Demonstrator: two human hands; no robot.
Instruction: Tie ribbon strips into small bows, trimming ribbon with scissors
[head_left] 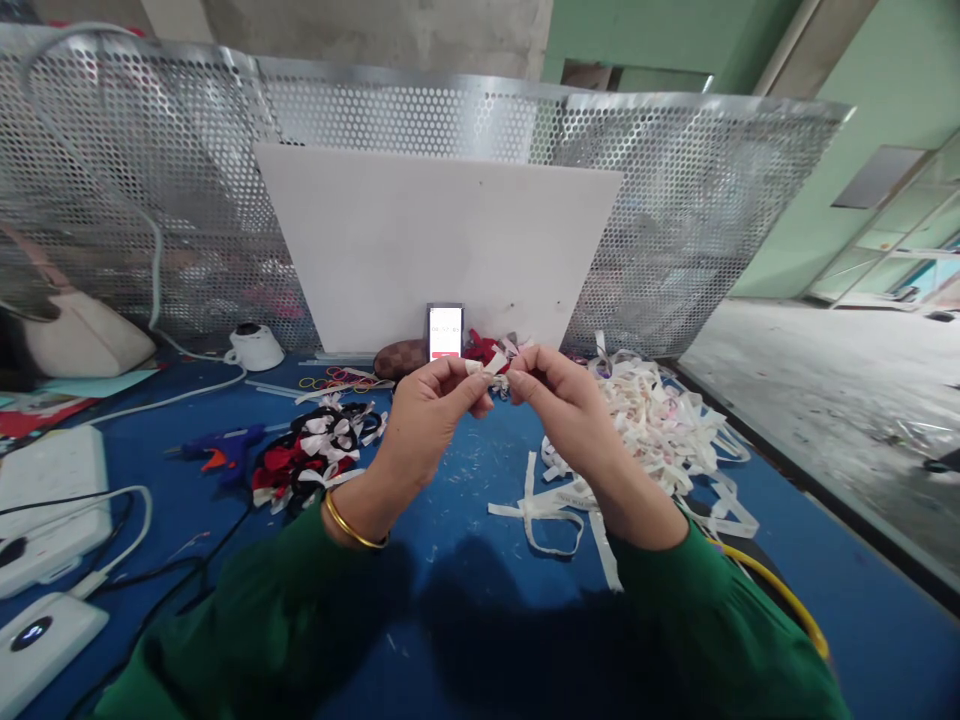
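Both hands meet above the middle of the blue table, fingertips pinched. Between them is a small cream ribbon piece (496,379), partly hidden by the fingers. My left hand (433,408), with a gold bangle at the wrist, closes on its left end. Something white shows at the left index fingertip; I cannot tell whether it is ribbon or a finger cover. My right hand (556,400) pinches the other end. Beside the right forearm lies a tangled heap of white ribbon strips (660,415). A pile of black, red and white bows (319,445) lies left of the left hand.
A blue glue gun (229,448) and rubber bands (337,381) lie to the left. A phone (445,332) stands before a white board (450,240). A white cup (255,347), power strip (52,500) and cables occupy the left side. Loose ribbon (555,535) lies nearer me.
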